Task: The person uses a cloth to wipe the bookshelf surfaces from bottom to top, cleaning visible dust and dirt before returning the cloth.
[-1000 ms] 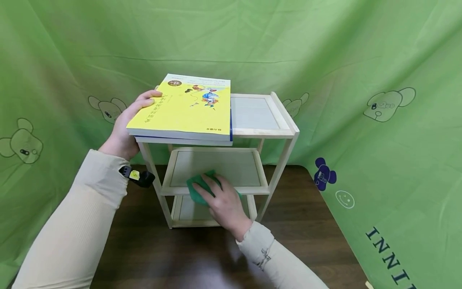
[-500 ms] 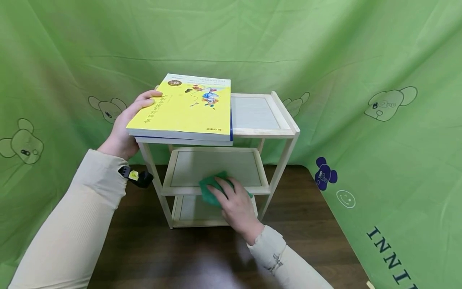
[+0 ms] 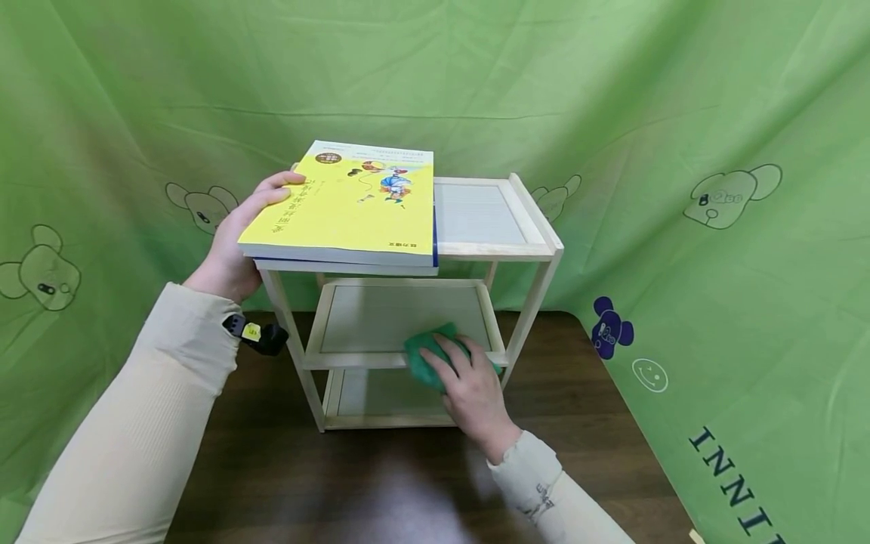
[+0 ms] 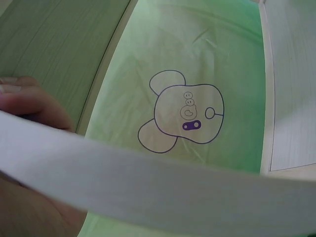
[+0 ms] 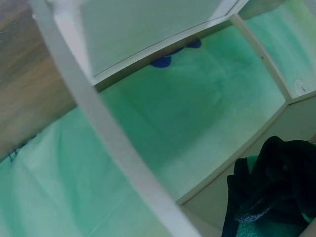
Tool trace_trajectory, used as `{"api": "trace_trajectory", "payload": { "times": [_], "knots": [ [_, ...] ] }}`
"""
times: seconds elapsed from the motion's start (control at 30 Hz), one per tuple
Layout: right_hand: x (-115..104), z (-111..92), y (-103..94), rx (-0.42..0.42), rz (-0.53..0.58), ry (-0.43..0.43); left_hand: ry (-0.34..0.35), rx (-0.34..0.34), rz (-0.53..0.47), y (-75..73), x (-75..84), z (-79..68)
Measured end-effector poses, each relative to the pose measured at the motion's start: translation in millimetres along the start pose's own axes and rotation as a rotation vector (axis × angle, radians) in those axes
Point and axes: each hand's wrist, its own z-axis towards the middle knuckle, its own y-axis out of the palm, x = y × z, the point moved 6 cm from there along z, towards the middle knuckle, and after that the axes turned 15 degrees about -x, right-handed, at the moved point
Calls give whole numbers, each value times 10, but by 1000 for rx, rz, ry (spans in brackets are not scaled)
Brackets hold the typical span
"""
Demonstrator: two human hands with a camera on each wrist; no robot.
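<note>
A white three-tier shelf rack stands before me. On the left half of its top board lies a stack of books, a yellow book uppermost. My left hand grips the rack's left side beside the stack, fingertips at the yellow book's edge. The left wrist view shows fingers curled in behind a white rail. My right hand holds a crumpled green cloth over the front edge of the middle shelf, right of centre. In the right wrist view the cloth bunches around dark, shadowed fingers.
A green fabric backdrop with cartoon bear drawings hangs behind and beside the rack. Below the middle shelf sits a bottom shelf, above a dark wooden floor. A black wrist strap circles my left sleeve.
My right hand has slid right along the middle shelf's front edge, taking the green cloth from near the centre toward the right post. The left hand and the books stay put.
</note>
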Motion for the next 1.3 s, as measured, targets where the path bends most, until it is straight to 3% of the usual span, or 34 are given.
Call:
{"api": "trace_trajectory", "payload": {
  "times": [0.57,1.3],
  "knots": [
    [153,-234,-64,71,94,122,-1,-7,9,9,-4,0],
    [138,-570,-221,278,260,136,18,-13,6,23,3,4]
  ]
}}
